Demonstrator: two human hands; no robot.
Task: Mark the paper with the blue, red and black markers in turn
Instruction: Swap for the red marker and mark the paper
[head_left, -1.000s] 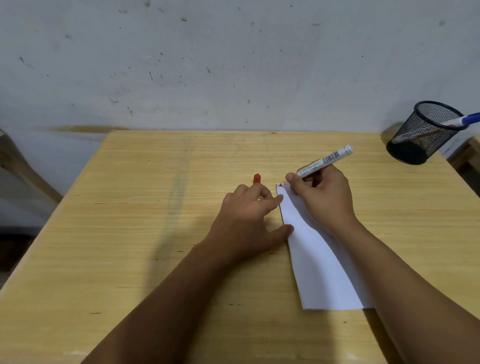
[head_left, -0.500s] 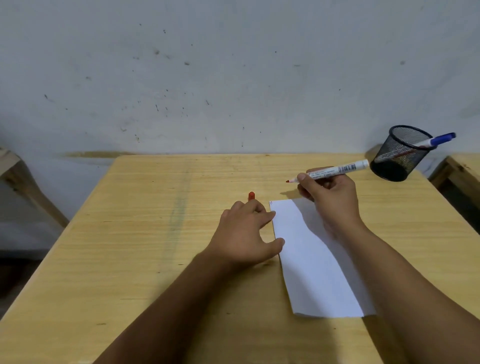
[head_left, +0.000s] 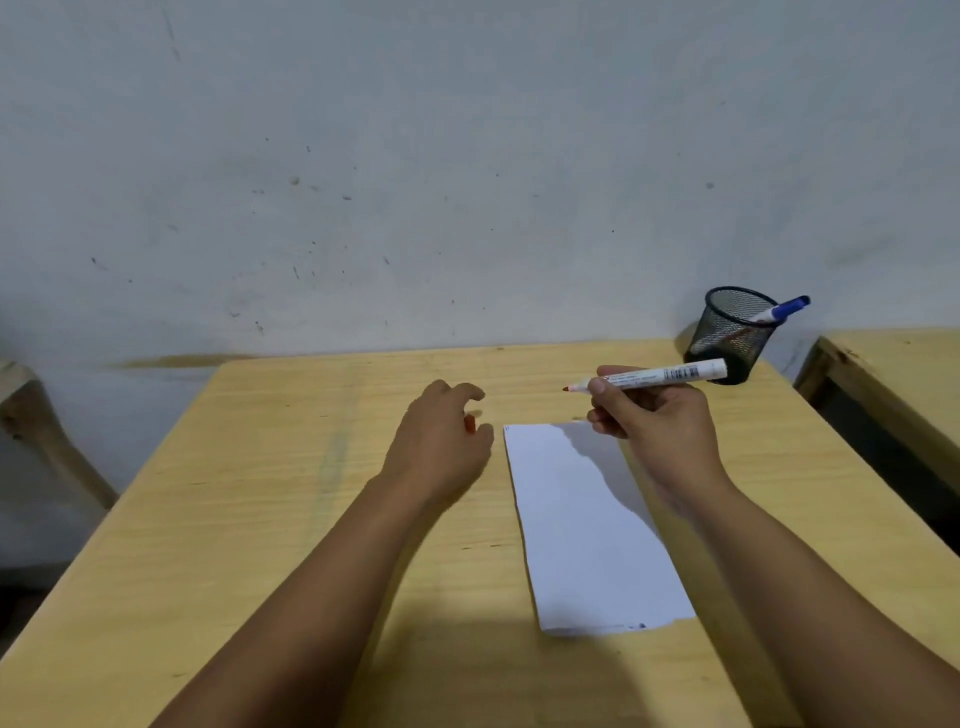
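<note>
A white strip of paper (head_left: 582, 519) lies on the wooden table (head_left: 291, 509), right of centre. My right hand (head_left: 654, 421) holds the uncapped red marker (head_left: 654, 376) above the paper's far end, its red tip pointing left and clear of the sheet. My left hand (head_left: 441, 441) hovers left of the paper with fingers curled apart, over the red cap (head_left: 470, 423), which peeks out beside the thumb. The blue marker (head_left: 779, 310) sticks out of a black mesh cup (head_left: 732, 332) at the table's far right corner. No black marker shows.
A grey wall rises right behind the table's far edge. A second wooden table (head_left: 893, 374) stands to the right across a narrow gap. A wooden piece (head_left: 31, 415) sits at the left edge of view.
My right hand lifted the red marker off the paper's top corner and raised it to the right. My left hand came off the paper and moved over the cap. The view tilted upward.
</note>
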